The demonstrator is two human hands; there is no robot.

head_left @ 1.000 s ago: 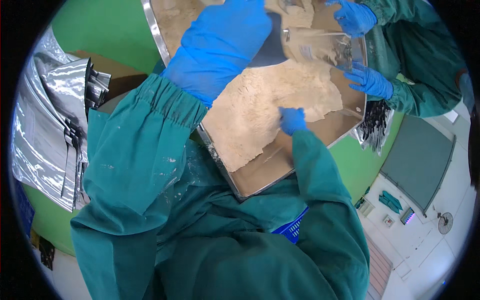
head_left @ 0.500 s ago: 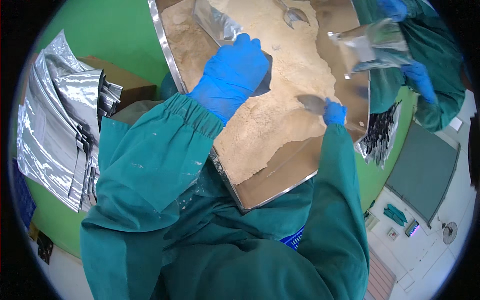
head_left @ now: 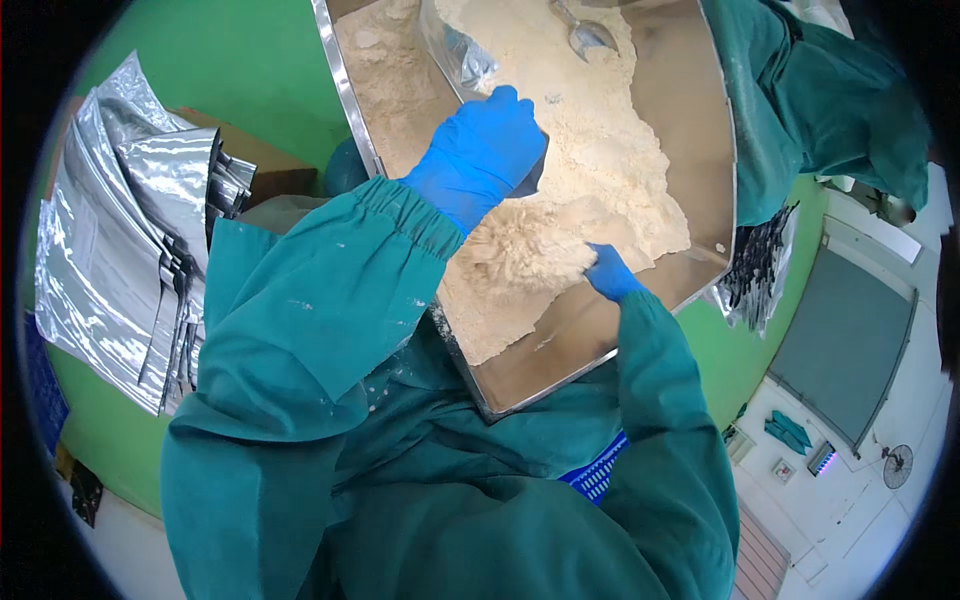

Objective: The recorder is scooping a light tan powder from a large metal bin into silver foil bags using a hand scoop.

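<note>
Disposable blue gloves on left hand [head_left: 475, 155] and right hand [head_left: 612, 275], snug, wrinkled at left wrist. Teal-green work smock [head_left: 480, 530], loose, creased cloth. Left sleeve [head_left: 320, 310] baggy, ends in gathered elastic cuff [head_left: 412, 222] meeting the glove; whitish smudges and specks on its forearm. Right sleeve [head_left: 670, 400] same fabric, tapering toward the wrist.

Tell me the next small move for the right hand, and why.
Probably lift the right hand toward the silver bag, bringing some powder along: the powder beside it is ruffled and blurred, as if being scooped, and the left hand grips the bag close by. Anything in the right hand is hidden.
</note>
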